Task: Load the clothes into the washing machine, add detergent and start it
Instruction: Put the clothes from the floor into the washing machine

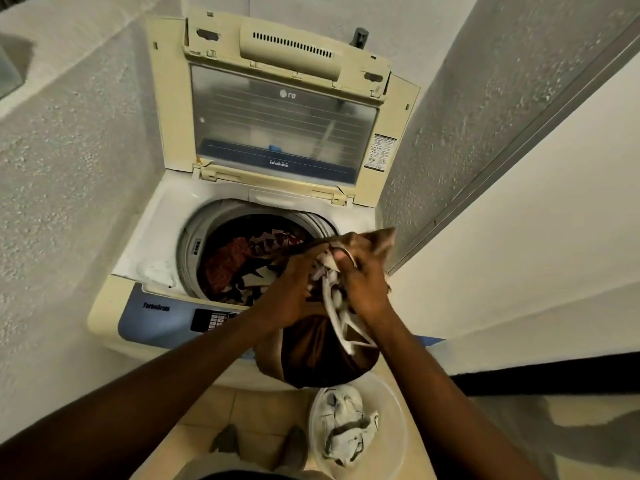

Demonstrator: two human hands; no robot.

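A cream top-loading washing machine (162, 237) stands open, its lid (284, 123) raised against the wall. Patterned red, black and white clothes (239, 265) lie inside the drum. Over the drum's right front rim, my left hand (294, 289) and my right hand (367, 285) both grip a brown garment (311, 355) bundled with white fabric strips. The brown cloth hangs down over the machine's front edge. A blue control panel (166, 313) runs along the front.
A clear plastic basin (391, 403) on the tiled floor at the lower right holds a grey-white garment (349, 427). Rough walls close in on both sides. A white cloth (156, 270) lies on the machine top left of the drum. My feet show below.
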